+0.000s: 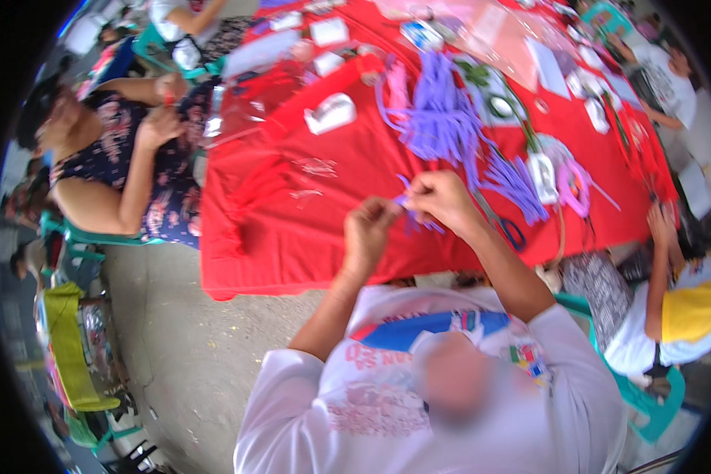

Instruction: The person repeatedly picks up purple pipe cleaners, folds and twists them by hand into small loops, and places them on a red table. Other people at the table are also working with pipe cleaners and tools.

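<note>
In front of my chest, over the near part of the red-covered table, my two hands meet with fingertips pinched. My left hand and my right hand both grip a small purple pipe cleaner, its ends poking out around the fingers. More purple strands show just under the right hand. Beyond it lies a large heap of purple pipe cleaners, with a smaller bunch to the right. Scissors with dark blue handles rest beside my right wrist.
A pink-handled tool and a white object lie right of the heap. Red pipe cleaners lie on the left of the red tablecloth. One person sits at left, another at right. Clear plastic covers the far left.
</note>
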Available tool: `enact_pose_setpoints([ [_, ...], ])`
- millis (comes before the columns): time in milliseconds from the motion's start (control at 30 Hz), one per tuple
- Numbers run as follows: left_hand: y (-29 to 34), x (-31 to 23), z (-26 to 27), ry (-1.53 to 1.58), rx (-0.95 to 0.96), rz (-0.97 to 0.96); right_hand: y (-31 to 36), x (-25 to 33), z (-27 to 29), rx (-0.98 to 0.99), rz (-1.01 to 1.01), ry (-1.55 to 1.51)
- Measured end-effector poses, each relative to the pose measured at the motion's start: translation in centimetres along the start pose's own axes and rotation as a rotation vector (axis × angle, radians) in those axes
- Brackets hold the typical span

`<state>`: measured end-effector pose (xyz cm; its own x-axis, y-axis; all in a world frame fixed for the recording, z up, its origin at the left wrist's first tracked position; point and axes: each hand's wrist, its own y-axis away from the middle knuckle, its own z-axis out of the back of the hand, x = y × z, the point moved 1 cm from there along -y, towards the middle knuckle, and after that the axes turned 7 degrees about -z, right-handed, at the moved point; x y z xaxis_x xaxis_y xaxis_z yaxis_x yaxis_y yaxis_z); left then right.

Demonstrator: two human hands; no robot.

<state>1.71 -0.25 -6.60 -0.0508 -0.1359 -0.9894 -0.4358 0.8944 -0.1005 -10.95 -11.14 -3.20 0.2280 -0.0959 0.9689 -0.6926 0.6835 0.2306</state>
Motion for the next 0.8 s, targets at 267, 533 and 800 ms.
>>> enact_pose_setpoints([
  [267,0.0,-1.5,-0.2,0.065,0.068,0.093,0.6,0.7,1.3,0.129,-0.128,-0.103],
  [533,0.7,-2.1,-0.7,-0.017,0.031,0.099,0.9,0.9,1.1,0.057,-0.098,0.061],
  [800,0.7,-1.6,-0.7,0.014,0.083,0.23,0.9,0.4,1.0,0.003,-0.07,0.065],
])
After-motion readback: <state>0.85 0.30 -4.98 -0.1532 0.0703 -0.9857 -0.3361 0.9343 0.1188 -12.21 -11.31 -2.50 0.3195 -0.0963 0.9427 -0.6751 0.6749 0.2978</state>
